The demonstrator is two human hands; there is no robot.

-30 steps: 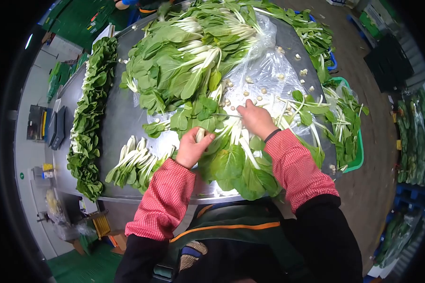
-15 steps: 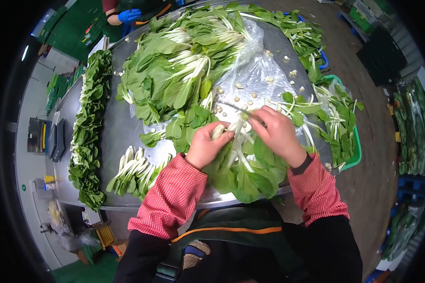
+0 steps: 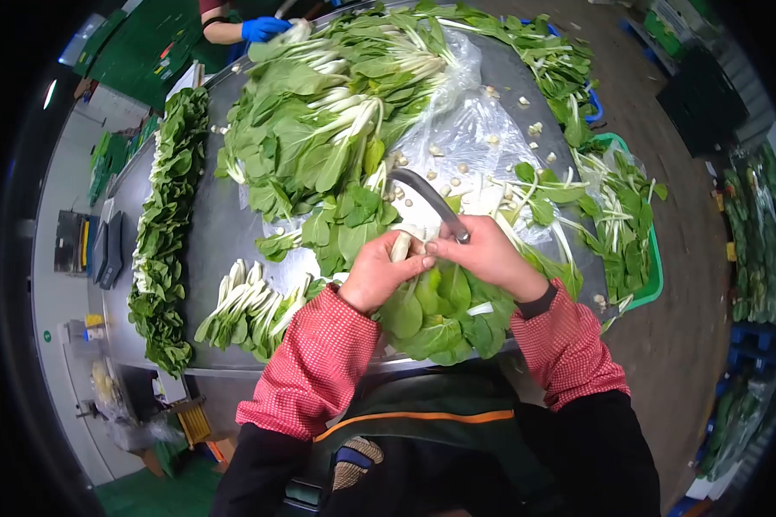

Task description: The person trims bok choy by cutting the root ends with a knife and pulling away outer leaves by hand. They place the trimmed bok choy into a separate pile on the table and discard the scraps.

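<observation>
At the center of the frame, the left hand (image 3: 378, 271) has its fingers closed round a leafy green (image 3: 444, 314) by its pale stem, while the right hand (image 3: 491, 258) clamps its fingers on a curved knife (image 3: 429, 194) above the table (image 3: 220, 198).

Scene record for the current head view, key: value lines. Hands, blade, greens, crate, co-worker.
left hand: pinching thick white stem
right hand: gripping curved grey metal blade
surface: grey metal table
big heap: white-stemmed leafy greens, upper middle
long row: stacked leafy greens, left side
small row: short white-stemmed bunches, lower left
offcuts: small pale stem ends, scattered
crate: bright green plastic crate, right, leaves inside
co-worker: blue-gloved hand, far side
</observation>
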